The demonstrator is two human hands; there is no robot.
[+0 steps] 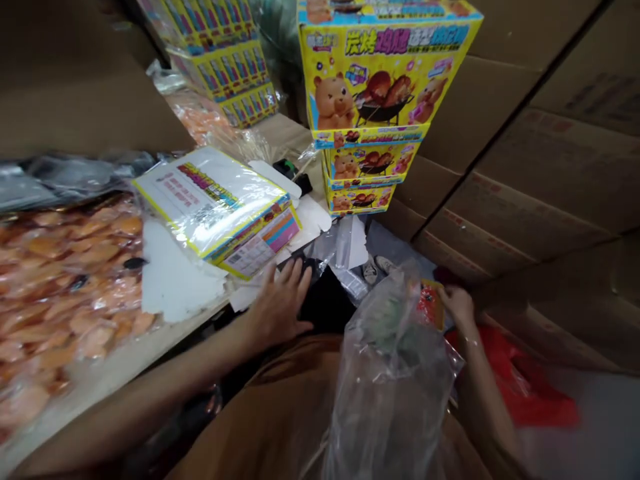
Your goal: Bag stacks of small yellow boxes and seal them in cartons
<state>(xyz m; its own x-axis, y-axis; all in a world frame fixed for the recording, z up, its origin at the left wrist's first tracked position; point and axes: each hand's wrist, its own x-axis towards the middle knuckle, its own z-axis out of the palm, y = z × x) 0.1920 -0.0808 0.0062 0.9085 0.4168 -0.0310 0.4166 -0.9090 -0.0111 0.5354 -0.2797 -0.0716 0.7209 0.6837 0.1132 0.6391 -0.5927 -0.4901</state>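
Observation:
My left hand (281, 303) has its fingers spread and holds nothing. It is near the front corner of a yellow-edged box (215, 203) with a white top under shiny clear film, which lies on the table. My right hand (459, 308) is lower right, its fingers closed on the edge of a small red and yellow packet (430, 303). A large clear plastic bag (390, 400) hangs in front of my body and partly covers the packet. Something greenish shows blurred through the bag.
Many orange pieces in clear wrappers (75, 273) lie on the table (165, 357) at left. Yellow boxes with bear pictures (370, 80) stand stacked ahead, with more yellow boxes (240, 67) at back left. Brown cartons (540, 180) line the right. A red bag (525, 380) lies low right.

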